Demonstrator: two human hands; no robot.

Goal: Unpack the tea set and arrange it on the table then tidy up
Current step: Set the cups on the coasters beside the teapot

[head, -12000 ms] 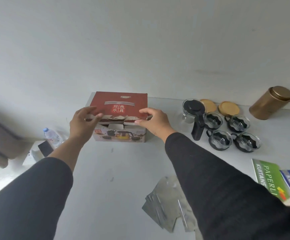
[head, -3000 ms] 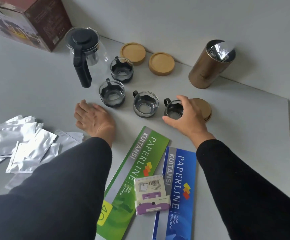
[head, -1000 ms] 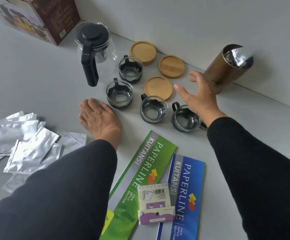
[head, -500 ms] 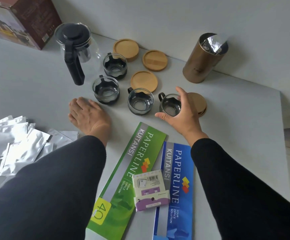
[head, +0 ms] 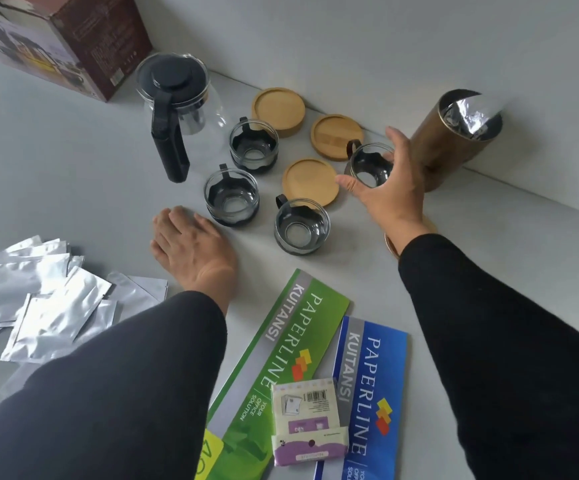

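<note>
Arranging step: right hand (head: 390,195) grips 1 cup (head: 369,164) above the coasters; next, set it down squarely. Left hand (head: 191,247) lies flat, empty.

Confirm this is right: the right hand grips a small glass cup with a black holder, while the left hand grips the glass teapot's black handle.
Wrong on the left hand. In the head view the left hand lies flat on the grey table, apart from the glass teapot's black handle. The right hand does grip a small glass cup with a black holder.
</note>
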